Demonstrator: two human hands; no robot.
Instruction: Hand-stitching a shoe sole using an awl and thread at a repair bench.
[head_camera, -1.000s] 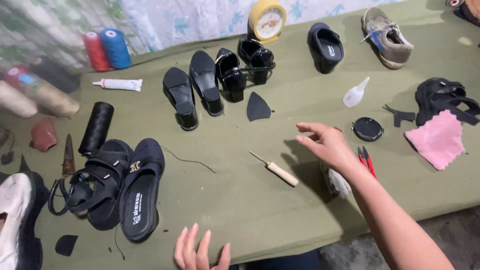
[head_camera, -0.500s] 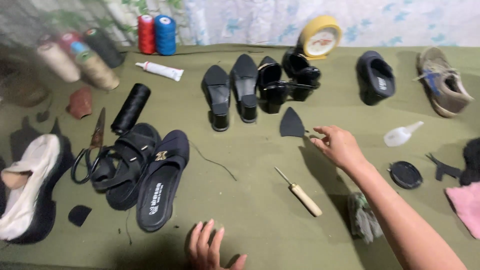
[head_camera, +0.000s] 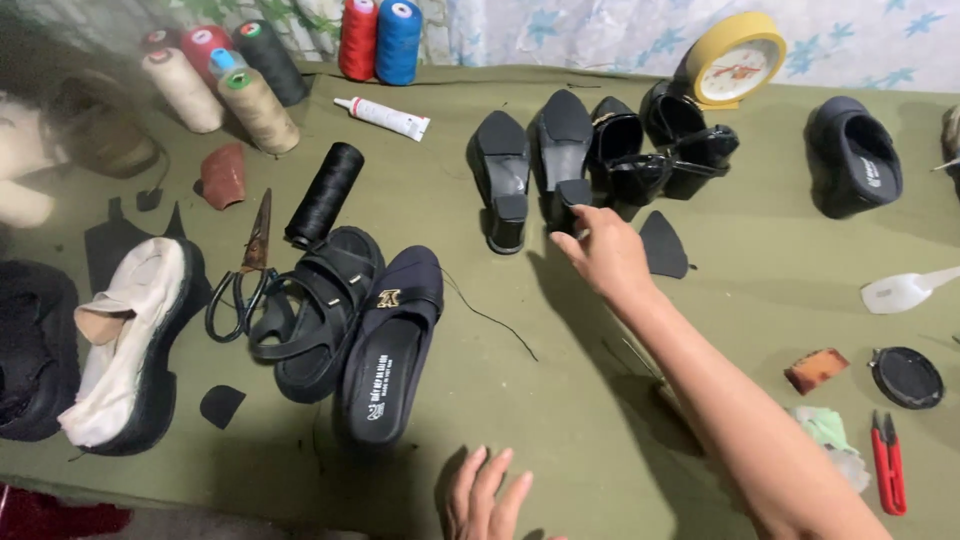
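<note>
Reach step, by the look of it. Right hand (head_camera: 605, 255) at frame centre, grip apart, fingertips touching block heel of black heeled shoe (head_camera: 562, 150), upper centre on desk (head_camera: 560, 400). Left hand (head_camera: 487, 497) flat at bottom edge, fingers spread, holding nothing. Next move calls for closing fingers around heel.

Two hands (head_camera: 608, 252), six thread spools (head_camera: 398, 40), one clock (head_camera: 738, 66), one scissors (head_camera: 250, 260), one glue tube (head_camera: 382, 117)

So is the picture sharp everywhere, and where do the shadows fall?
Head view: the middle is sharp, the right hand and black heeled shoes crisp; the far left edge smears, blurring the pale thread cones; the arm's soft shadow falls leftwards on the green cloth.
</note>
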